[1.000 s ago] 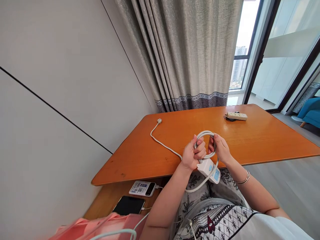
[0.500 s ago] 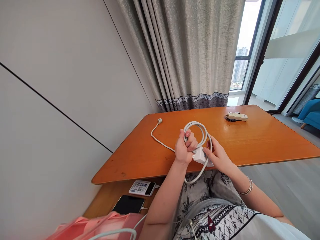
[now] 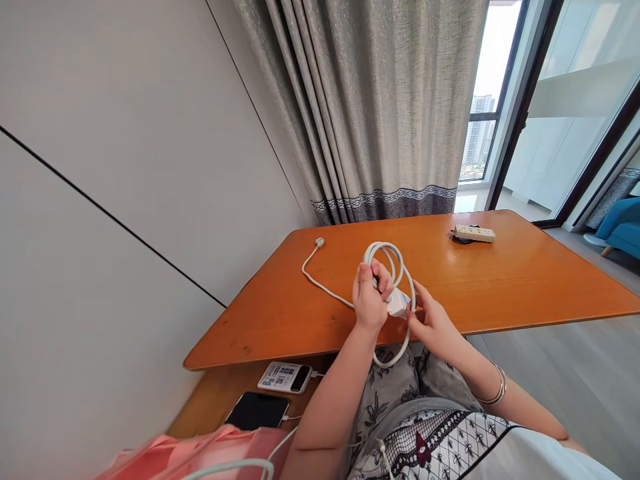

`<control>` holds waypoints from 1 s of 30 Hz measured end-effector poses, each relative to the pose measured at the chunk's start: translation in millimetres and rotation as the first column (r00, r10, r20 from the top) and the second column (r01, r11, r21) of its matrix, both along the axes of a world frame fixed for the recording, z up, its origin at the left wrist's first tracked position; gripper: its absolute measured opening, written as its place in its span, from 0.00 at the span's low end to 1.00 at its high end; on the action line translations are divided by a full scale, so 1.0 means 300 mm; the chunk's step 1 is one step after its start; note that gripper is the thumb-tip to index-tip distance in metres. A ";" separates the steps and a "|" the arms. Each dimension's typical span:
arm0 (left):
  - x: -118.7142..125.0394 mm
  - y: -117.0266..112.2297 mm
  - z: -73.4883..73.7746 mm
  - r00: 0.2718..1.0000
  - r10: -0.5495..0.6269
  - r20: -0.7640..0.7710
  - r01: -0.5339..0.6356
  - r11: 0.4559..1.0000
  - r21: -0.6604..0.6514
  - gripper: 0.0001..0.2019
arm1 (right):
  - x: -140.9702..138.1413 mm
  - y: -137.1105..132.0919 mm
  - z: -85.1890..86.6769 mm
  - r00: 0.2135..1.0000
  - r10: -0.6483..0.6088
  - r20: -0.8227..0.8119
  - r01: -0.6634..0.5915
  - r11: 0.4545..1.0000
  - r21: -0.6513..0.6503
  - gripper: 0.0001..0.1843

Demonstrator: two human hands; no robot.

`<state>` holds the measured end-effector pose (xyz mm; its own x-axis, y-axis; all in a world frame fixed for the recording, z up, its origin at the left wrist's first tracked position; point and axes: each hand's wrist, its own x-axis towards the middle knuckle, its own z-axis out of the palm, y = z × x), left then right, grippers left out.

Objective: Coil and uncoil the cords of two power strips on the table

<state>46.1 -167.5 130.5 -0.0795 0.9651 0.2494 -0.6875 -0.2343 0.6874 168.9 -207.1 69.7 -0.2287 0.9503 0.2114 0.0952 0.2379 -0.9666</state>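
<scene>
Cable (image 3: 369,253) coiled in L hand (image 3: 370,293), clenched round it over tabletop (image 3: 280,307) near edge; R hand (image 3: 434,322) at wht block (image 3: 398,304), can't tell if gripping; plug (image 3: 320,243) tabletop far L, pwr strip (image 3: 474,233) far R.

Two hands (image 3: 370,301) hold a coiled white cable (image 3: 384,244) at a wooden table (image 3: 280,300).

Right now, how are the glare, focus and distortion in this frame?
In the head view, the tall dark-framed glass window is washed out nearly white higher up, the glossy orange wooden table shows a soft sheen near the cream rectangular power strip, and the left hand and right hand look reasonably sharp; the head view's edges seem stretched, as by a wide-angle lens.
</scene>
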 end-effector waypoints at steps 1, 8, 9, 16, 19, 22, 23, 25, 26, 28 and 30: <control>0.002 -0.001 -0.003 1.000 0.015 -0.010 -0.015 1.000 0.007 0.23 | -0.007 0.000 -0.005 0.995 0.050 -0.091 -0.055 0.997 -0.053 0.37; 0.006 0.016 0.003 0.980 0.197 -0.024 -0.195 0.978 0.068 0.21 | -0.060 -0.041 -0.061 0.954 0.159 -0.256 -0.164 0.986 0.002 0.32; 0.005 0.019 0.002 0.975 0.222 -0.021 -0.220 0.973 0.075 0.21 | -0.064 -0.051 -0.069 0.961 0.174 -0.216 -0.173 0.985 0.022 0.30; -0.015 0.026 -0.035 0.934 0.305 -0.184 -0.259 0.937 0.236 0.21 | -0.020 -0.084 -0.014 0.850 -0.005 0.526 -0.131 0.966 0.222 0.30; -0.028 0.035 -0.055 0.889 0.301 -0.345 -0.170 0.916 0.363 0.24 | 0.015 -0.083 0.061 0.713 -0.090 0.695 -0.157 0.946 0.283 0.21; -0.043 0.042 -0.067 0.815 0.321 -0.482 -0.081 0.887 0.454 0.24 | 0.038 -0.083 0.132 0.593 -0.168 0.787 -0.176 0.927 0.331 0.15; -0.047 0.040 -0.067 0.786 0.327 -0.524 -0.054 0.882 0.468 0.24 | 0.043 -0.084 0.152 0.553 -0.180 0.813 -0.195 0.921 0.337 0.14; -0.054 0.032 -0.063 0.724 0.318 -0.612 0.017 0.879 0.477 0.24 | 0.051 -0.086 0.188 0.488 -0.194 0.851 -0.243 0.906 0.346 0.12; -0.056 0.025 -0.059 0.691 0.303 -0.657 0.061 0.881 0.470 0.24 | 0.054 -0.087 0.204 0.470 -0.198 0.860 -0.267 0.897 0.353 0.11; -0.060 0.013 -0.048 0.625 0.267 -0.734 0.152 0.880 0.449 0.23 | 0.061 -0.087 0.236 0.477 -0.194 0.857 -0.304 0.879 0.368 0.10; -0.063 0.005 -0.038 0.577 0.262 -0.773 0.202 0.872 0.446 0.22 | 0.069 -0.084 0.266 0.540 -0.153 0.827 -0.314 0.876 0.367 0.09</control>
<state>27.2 -165.9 118.9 0.3465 0.7176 0.6042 0.0995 -0.6686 0.7369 189.6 -232.4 149.4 -0.5871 0.7702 0.2492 0.7312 0.6366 -0.2450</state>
